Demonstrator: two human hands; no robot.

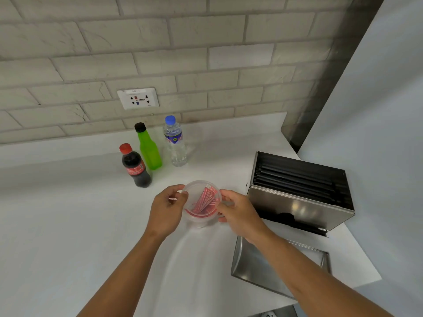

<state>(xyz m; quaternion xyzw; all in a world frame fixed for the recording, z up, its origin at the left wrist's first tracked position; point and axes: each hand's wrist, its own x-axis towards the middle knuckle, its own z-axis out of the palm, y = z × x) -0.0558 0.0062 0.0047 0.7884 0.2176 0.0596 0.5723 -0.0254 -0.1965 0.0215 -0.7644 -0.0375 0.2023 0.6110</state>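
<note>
A round clear plastic container (194, 193) stands on the white counter (68, 225) in the middle of the view. Several red-and-white striped straws (206, 201) lie inside it. My left hand (166, 209) grips the container's left rim with curled fingers. My right hand (238, 212) pinches the rim on the right side. Both forearms reach in from the bottom edge.
Behind the container stand a cola bottle (135, 167), a green bottle (148, 148) and a clear water bottle (175, 143). To the right sits an open steel box (299, 195) of black straws, its steel lid (258, 264) lying in front. A wall socket (138, 98) is on the brick wall.
</note>
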